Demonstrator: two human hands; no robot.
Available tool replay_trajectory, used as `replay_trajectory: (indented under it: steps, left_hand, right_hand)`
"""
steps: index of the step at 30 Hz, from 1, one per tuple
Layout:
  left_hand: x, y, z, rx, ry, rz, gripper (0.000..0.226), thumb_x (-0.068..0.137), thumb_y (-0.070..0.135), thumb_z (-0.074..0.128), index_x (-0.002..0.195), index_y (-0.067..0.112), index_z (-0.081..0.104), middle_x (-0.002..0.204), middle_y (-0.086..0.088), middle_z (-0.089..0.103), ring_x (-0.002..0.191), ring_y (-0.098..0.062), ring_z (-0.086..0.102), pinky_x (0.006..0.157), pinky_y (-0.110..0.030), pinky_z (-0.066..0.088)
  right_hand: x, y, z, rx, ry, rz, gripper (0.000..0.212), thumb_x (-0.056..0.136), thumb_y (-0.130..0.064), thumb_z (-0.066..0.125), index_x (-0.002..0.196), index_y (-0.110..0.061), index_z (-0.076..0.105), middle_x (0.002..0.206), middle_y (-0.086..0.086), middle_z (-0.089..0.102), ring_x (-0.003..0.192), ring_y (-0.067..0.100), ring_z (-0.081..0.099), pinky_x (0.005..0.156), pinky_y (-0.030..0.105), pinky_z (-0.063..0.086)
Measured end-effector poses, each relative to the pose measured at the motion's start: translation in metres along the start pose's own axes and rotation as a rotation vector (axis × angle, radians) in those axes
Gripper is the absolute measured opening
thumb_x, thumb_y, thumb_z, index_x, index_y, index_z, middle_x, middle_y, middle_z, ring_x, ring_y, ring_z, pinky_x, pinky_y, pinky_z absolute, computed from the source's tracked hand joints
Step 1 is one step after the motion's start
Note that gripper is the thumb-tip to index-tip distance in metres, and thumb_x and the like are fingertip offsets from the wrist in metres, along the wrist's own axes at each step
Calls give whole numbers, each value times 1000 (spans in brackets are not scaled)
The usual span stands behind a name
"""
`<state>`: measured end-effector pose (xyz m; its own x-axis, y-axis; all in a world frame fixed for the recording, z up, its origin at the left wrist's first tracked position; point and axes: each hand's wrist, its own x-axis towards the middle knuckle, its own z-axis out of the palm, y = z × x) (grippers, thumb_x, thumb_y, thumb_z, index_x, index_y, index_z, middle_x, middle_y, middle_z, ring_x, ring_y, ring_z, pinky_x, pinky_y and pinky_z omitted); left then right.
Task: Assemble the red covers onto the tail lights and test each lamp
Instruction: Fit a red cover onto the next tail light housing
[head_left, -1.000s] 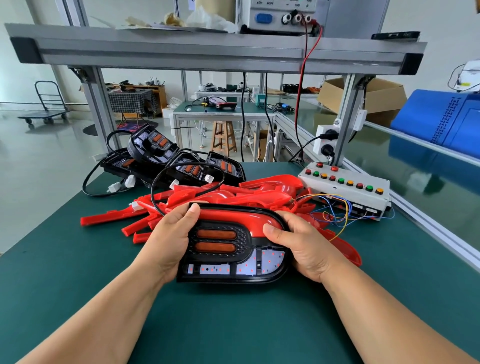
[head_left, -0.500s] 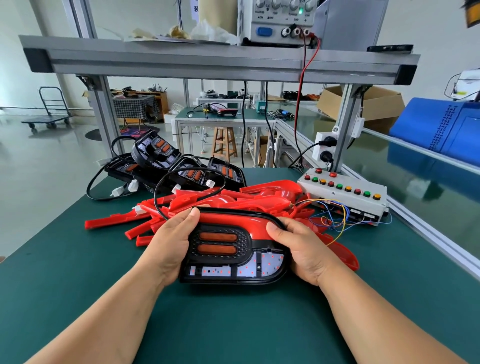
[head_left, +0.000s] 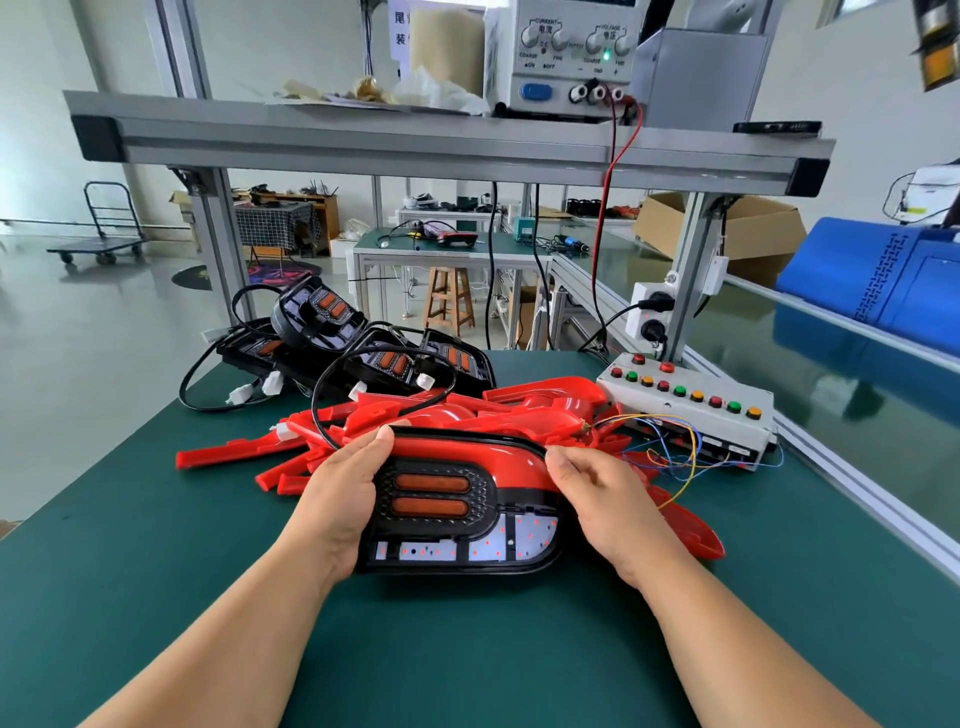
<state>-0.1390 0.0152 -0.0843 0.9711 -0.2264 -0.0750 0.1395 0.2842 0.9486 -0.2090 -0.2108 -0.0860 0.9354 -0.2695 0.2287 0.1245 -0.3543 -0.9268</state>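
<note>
right hand (head_left: 618, 504) moved atop red cover (head_left: 467, 457), fingers curled at its end

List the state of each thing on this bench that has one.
tail light: held at both ends, red cover on its top edge
left hand: grips the left end
right hand: pinches the red cover's right end
power supply: green light lit
spare tail lights: uncovered, piled

Bench (head_left: 467, 654): red covers (head_left: 524, 408), tail lights (head_left: 387, 361)

Black tail light (head_left: 457, 519) with orange bars, red cover (head_left: 467, 457), green mat (head_left: 467, 649)
</note>
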Motion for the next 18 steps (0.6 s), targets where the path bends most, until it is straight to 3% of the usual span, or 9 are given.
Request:
replay_trajectory:
  steps: [3, 6, 8, 10, 12, 15, 18]
  left_hand:
    - [-1, 2, 1, 37, 20, 31, 36, 102, 34, 44, 92, 21, 76, 95, -20, 73, 84, -38, 72, 64, -48, 59]
    - [-4, 1, 3, 139, 7, 86, 40, 104, 34, 39, 89, 28, 75, 90, -12, 76, 80, -28, 74, 57, -33, 59]
    - [-4, -1, 3, 199, 25, 114, 37, 104, 34, 39, 91, 27, 73, 91, -7, 76, 82, -23, 74, 58, -27, 58]
    - [-3, -2, 1, 257, 52, 128, 33, 104, 34, 39, 94, 28, 71, 92, -3, 76, 83, -19, 74, 59, -24, 58]
    - [-3, -1, 0, 304, 70, 134, 33, 103, 35, 40, 95, 29, 71, 93, -2, 76, 86, -18, 73, 67, -28, 59]
    - [-4, -2, 0, 328, 93, 146, 33, 103, 36, 41, 91, 33, 72, 94, -2, 76, 88, -22, 73, 83, -42, 58]
    - [-5, -2, 1, 329, 123, 169, 32, 102, 36, 44, 86, 42, 71, 93, 1, 76, 89, -21, 72, 85, -46, 57]
  right_hand:
    - [3, 8, -3, -293, 17, -38, 21, 98, -25, 55, 92, -28, 74, 84, -23, 67, 78, -12, 58, 67, 1, 39]
    - [2, 11, -2, -362, 24, -53, 23, 99, -24, 53, 108, -20, 74, 95, -13, 69, 87, 2, 60, 69, 8, 38]
    - [1, 9, -1, -402, 51, -73, 21, 98, -25, 55, 101, -20, 75, 89, -13, 69, 84, 5, 59, 71, 18, 36]
    - [-2, 5, 0, -477, 128, -121, 22, 96, -25, 58, 81, -20, 73, 68, -13, 63, 69, 10, 55, 66, 24, 32]
    - [-2, 1, -6, -539, 278, -173, 22, 93, -21, 63, 75, -14, 72, 65, -5, 66, 66, 18, 57, 64, 27, 31]
    - [-1, -5, -26, -642, 450, -148, 12, 89, -15, 65, 81, -12, 74, 81, 5, 71, 78, 26, 63, 70, 32, 39]
    - [0, -2, -42, -817, 368, 21, 18, 86, -13, 59, 95, -13, 75, 97, 10, 68, 95, 32, 61, 79, 36, 46]
